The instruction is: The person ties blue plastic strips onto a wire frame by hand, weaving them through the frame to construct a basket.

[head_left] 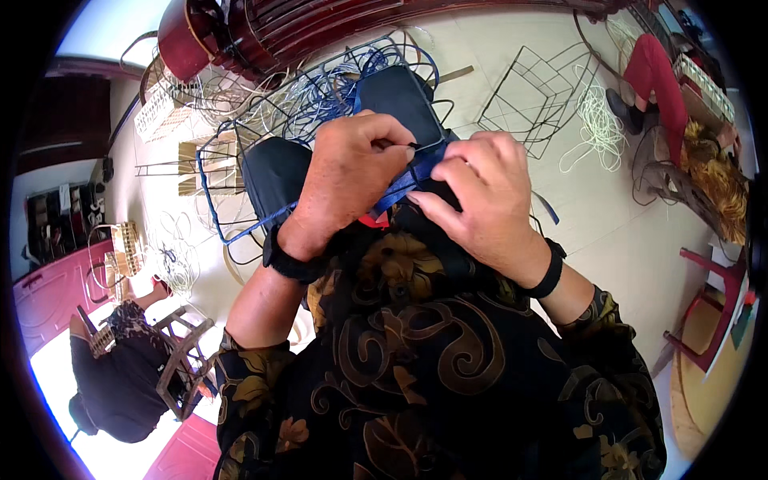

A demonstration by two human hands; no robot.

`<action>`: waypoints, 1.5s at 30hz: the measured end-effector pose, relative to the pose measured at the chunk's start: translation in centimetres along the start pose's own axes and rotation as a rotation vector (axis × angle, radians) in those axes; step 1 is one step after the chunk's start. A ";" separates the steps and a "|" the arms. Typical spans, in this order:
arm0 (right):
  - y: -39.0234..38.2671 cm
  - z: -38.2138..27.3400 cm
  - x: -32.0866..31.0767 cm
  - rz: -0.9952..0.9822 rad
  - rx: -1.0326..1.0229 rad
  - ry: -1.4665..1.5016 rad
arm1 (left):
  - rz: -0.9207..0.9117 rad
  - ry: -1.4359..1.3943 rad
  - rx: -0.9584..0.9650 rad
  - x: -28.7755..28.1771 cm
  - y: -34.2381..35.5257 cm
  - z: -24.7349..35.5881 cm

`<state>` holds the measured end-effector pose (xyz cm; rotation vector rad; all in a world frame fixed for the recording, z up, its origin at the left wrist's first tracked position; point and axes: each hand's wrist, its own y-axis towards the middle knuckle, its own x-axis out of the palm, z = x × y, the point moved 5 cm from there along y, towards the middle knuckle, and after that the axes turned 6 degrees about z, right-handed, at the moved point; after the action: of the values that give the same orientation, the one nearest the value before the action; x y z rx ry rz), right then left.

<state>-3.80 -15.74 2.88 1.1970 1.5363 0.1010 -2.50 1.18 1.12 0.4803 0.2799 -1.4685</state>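
Note:
A wire basket frame, partly wrapped in blue strip, lies across my lap over dark trousers. My left hand is pinched at its near right edge; its fingertips hide what is between them. Beside it, my right hand has bent fingers and a thumb closing on a flat blue strip. The strip runs slantwise under both hands along the frame. A small red patch shows just below the left hand.
Tangled blue strands and pale strands lie beyond the frame. A bare wire frame stands on the tiled floor near a pale cord coil. Another person sits at the lower left; a person's red-trousered leg shows at the right.

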 end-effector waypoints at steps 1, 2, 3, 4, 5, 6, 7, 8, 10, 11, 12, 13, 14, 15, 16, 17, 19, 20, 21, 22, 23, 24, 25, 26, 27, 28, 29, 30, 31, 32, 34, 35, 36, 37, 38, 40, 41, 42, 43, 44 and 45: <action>-0.4 0.1 0.3 -0.026 0.009 -0.006 | -0.025 -0.029 -0.084 0.0 0.0 -0.1; -0.7 0.0 0.8 -0.052 0.018 -0.011 | -0.049 -0.057 -0.170 -0.1 -0.1 0.1; -0.9 -0.1 1.2 -0.080 0.023 -0.015 | -0.070 -0.084 -0.256 -0.1 -0.2 0.0; -0.8 -0.4 1.1 -0.064 0.025 -0.013 | -0.083 -0.082 -0.252 0.0 -0.2 0.0; -0.9 -0.4 1.3 -0.065 0.028 -0.002 | -0.096 -0.080 -0.248 0.0 -0.2 -0.1; -1.2 -0.4 1.5 -0.067 0.028 0.010 | -0.104 -0.077 -0.245 0.1 -0.3 -0.2; -1.4 -0.5 1.8 -0.069 0.027 0.024 | -0.108 -0.077 -0.250 0.0 -0.3 -0.1; -1.5 -0.5 1.9 -0.092 0.097 0.076 | -0.110 -0.078 -0.255 0.0 -0.4 -0.1; -1.9 -0.6 2.1 -0.140 0.238 0.176 | -0.109 -0.077 -0.232 0.1 -0.3 -0.2; -1.8 -0.8 2.0 -0.135 0.215 0.186 | -0.103 -0.073 -0.205 0.1 -0.3 -0.3; -1.7 -0.8 1.8 -0.130 0.190 0.198 | -0.096 -0.070 -0.179 0.2 -0.3 -0.4; -1.5 -0.8 1.6 -0.126 0.166 0.209 | -0.087 -0.042 -0.143 0.2 -0.3 -0.3; -1.2 -0.8 1.4 -0.134 0.150 0.197 | -0.078 -0.014 -0.108 0.2 -0.3 -0.3; -0.9 -0.8 1.1 -0.142 0.133 0.187 | -0.069 0.015 -0.073 0.2 -0.3 -0.1; -0.5 -0.7 0.8 -0.150 0.117 0.176 | -0.046 0.026 -0.052 0.1 -0.3 0.0; -0.1 -0.5 0.5 -0.150 0.091 0.172 | -0.022 0.036 -0.031 0.1 -0.3 0.2; 0.6 -0.2 0.0 -0.152 0.043 0.159 | 0.002 0.048 0.017 0.1 -0.3 0.4; 1.0 0.1 -0.3 -0.141 0.083 0.177 | 0.006 0.052 0.044 0.1 -0.3 0.6; 1.3 0.2 -0.4 -0.155 0.063 0.164 | 0.008 0.059 0.071 0.1 -0.3 0.8; 1.6 0.5 -0.4 -0.168 0.043 0.152 | 0.006 0.061 0.089 0.0 -0.3 0.9; 1.9 0.7 -0.5 -0.182 0.022 0.139 | 0.003 0.063 0.106 -0.1 -0.3 1.1; 2.3 0.8 -0.7 -0.210 -0.021 0.118 | -0.001 0.063 0.123 -0.1 -0.4 1.1; 2.6 1.0 -0.7 -0.220 -0.046 0.119 | -0.008 0.054 0.145 -0.1 -0.4 1.2; 2.9 1.2 -0.6 -0.231 -0.070 0.119 | -0.015 0.046 0.166 -0.2 -0.4 1.2; 3.2 1.4 -0.6 -0.240 -0.098 0.122 | -0.020 0.041 0.187 -0.3 -0.5 1.3; 3.6 1.6 -0.6 -0.265 -0.104 0.128 | -0.030 0.047 0.200 -0.3 -0.5 1.4; 4.0 1.7 -0.5 -0.281 -0.130 0.118 | -0.040 0.053 0.213 -0.4 -0.6 1.5; 4.2 1.9 -0.4 -0.297 -0.150 0.106 | -0.056 0.057 0.227 -0.3 -0.6 1.6; 4.5 2.1 -0.3 -0.312 -0.170 0.094 | -0.060 0.066 0.235 -0.3 -0.6 1.7; 4.7 2.3 -0.3 -0.321 -0.183 0.094 | -0.064 0.076 0.243 -0.3 -0.6 1.9; 5.3 2.5 -0.3 -0.333 -0.207 0.094 | -0.058 0.096 0.257 -0.2 -0.7 2.0; 5.5 2.6 -0.2 -0.338 -0.219 0.094 | -0.048 0.110 0.264 -0.1 -0.7 2.0; 5.7 2.7 0.0 -0.324 -0.256 0.085 | -0.039 0.129 0.270 -0.1 -0.7 2.0; 6.0 2.9 0.2 -0.341 -0.264 0.082 | -0.032 0.121 0.253 -0.1 -0.6 1.9; 6.3 3.1 0.4 -0.359 -0.271 0.078 | -0.024 0.113 0.236 -0.1 -0.7 1.8; 6.6 3.5 0.7 -0.364 -0.245 0.115 | -0.008 0.102 0.198 0.0 -0.7 1.8; 6.8 3.7 0.9 -0.369 -0.246 0.134 | 0.000 0.099 0.177 0.0 -0.7 1.7; 7.0 4.0 0.9 -0.374 -0.247 0.152 | 0.007 0.096 0.157 0.0 -0.7 1.8; 7.1 4.3 1.0 -0.379 -0.248 0.171 | 0.028 0.143 0.187 0.0 -0.6 2.0; 7.3 4.5 1.1 -0.362 -0.253 0.207 | 0.050 0.190 0.217 0.1 -0.6 2.2; 7.3 4.7 1.4 -0.345 -0.260 0.247 | 0.075 0.239 0.244 0.2 -0.7 2.5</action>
<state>4.54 -13.67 4.75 0.7227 1.8608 0.2187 -3.48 -0.14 3.11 0.8577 0.2692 -1.3793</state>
